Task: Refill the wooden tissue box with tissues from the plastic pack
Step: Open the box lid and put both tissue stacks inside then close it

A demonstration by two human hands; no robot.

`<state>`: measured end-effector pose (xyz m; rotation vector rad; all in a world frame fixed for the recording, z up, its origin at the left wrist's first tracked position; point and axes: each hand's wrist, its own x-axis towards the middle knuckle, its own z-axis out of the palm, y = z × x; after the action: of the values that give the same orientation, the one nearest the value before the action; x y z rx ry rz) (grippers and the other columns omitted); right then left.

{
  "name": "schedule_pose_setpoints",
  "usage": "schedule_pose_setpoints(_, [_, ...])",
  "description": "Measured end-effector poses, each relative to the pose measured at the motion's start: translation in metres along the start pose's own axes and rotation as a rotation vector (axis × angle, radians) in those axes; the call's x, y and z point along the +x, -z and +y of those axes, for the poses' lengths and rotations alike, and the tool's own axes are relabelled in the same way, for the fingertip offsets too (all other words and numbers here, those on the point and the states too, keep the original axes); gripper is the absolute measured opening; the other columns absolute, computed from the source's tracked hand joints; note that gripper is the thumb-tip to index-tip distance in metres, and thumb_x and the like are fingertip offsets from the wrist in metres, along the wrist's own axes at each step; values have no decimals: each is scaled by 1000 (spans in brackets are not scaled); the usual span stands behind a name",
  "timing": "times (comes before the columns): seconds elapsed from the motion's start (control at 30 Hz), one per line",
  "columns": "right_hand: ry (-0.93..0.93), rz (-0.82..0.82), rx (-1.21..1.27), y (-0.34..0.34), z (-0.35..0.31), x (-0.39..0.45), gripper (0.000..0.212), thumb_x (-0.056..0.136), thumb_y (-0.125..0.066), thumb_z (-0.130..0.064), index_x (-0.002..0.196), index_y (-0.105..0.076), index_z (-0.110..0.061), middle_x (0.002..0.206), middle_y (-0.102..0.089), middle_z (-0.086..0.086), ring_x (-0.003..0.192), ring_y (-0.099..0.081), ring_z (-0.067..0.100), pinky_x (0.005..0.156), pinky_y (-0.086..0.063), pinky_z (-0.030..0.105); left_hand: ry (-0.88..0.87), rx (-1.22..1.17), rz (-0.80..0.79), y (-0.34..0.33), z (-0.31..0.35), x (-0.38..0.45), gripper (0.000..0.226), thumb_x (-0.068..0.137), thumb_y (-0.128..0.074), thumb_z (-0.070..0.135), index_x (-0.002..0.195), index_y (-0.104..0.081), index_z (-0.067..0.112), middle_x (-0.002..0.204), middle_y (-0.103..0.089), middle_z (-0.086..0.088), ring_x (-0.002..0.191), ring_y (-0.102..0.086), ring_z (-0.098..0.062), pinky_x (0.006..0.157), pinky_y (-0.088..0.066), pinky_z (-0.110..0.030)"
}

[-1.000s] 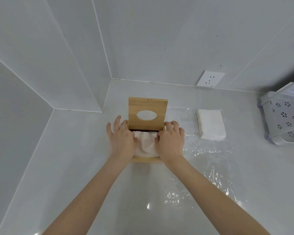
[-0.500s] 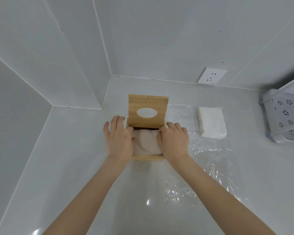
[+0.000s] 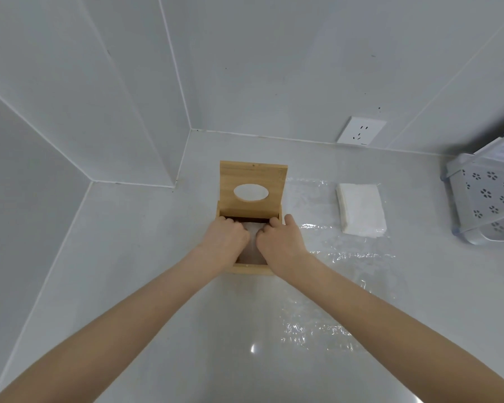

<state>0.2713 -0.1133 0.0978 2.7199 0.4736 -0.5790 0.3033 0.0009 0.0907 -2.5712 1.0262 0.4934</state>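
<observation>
The wooden tissue box sits near the counter's corner with its hinged lid standing upright, an oval hole in it. White tissues lie inside the box. My left hand and my right hand are both inside the box, fingers curled down onto the tissues at either side. A second stack of white tissues lies to the right on the flattened clear plastic pack.
A perforated white plastic basket stands at the right edge. A wall socket sits on the back wall. White walls close in at the left and back of the white counter.
Both hands have moved from the box's outer sides inward, onto the tissues, with fingers curled. The tissues sit lower in the box. The view has shifted slightly.
</observation>
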Motion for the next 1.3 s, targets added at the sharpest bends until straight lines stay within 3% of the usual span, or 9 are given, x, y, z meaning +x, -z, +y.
schedule_pose_setpoints(0.2, [-3,-60,23,1,-2,13,25,83,-56,-6,105,-57,-17,109,-63,-3,103,-57,18,69,-33,26,-79,152,-38,-2,-2,5,20,85,-50,1,99,-60,10,102,-67,-5,97,-62,-24,72,-31,-29])
schedule_pose_setpoints(0.4, [-52,-77,48,-8,-3,22,45,79,-61,-6,122,-47,-11,117,-55,3,105,-54,22,63,-36,29,-97,190,-63,-4,-1,8,20,84,-51,-3,98,-62,8,103,-67,-5,97,-61,-23,69,-31,-29])
schedule_pose_setpoints(0.6, [31,-22,123,-6,4,15,36,83,-55,-9,119,-50,-11,120,-56,6,111,-51,24,81,-36,30,-74,90,-54,0,-4,1,25,85,-48,-1,106,-60,5,111,-62,-10,105,-55,-27,89,-39,-32])
schedule_pose_setpoints(0.77, [138,-38,356,-2,16,-10,33,92,-33,-13,113,-59,-15,107,-66,8,110,-50,25,109,-21,42,-90,-78,-19,4,-1,-24,33,97,-32,17,90,-63,11,63,-51,-1,87,-57,-28,108,-22,-34])
schedule_pose_setpoints(0.97, [167,-115,312,-13,3,-29,37,91,-33,-28,97,-64,-9,97,-64,11,118,-41,21,113,-3,52,-84,-166,57,-10,8,-43,87,73,9,54,78,-65,9,74,-71,-5,82,-64,-19,116,9,-39])
schedule_pose_setpoints(1.07, [164,-81,216,-18,-1,-29,29,88,-42,-22,108,-57,-9,105,-62,13,121,-40,23,113,0,53,-83,-84,171,-21,7,-42,62,80,-17,46,69,-67,12,53,-66,-2,60,-64,-15,116,-15,-43])
schedule_pose_setpoints(1.17, [153,-38,165,-23,-4,-29,28,90,-40,-19,113,-54,-7,109,-62,13,122,-40,25,114,1,52,-49,-40,357,-36,3,-41,43,71,-35,39,42,-60,18,26,-44,4,28,-49,-11,89,-50,-49])
schedule_pose_setpoints(1.23, [142,-18,147,-24,-5,-29,29,91,-39,-18,114,-53,-7,109,-62,13,122,-40,25,114,1,52,-59,-53,370,-37,2,-39,35,68,-45,38,43,-58,18,25,-44,2,27,-49,-11,88,-50,-48])
schedule_pose_setpoints(1.3, [143,6,183,-24,-4,-29,30,91,-39,-17,115,-53,-8,109,-62,13,122,-42,24,114,1,51,-80,-42,266,-27,5,-43,28,74,-53,35,58,-62,15,41,-58,-1,45,-59,-14,106,-36,-45])
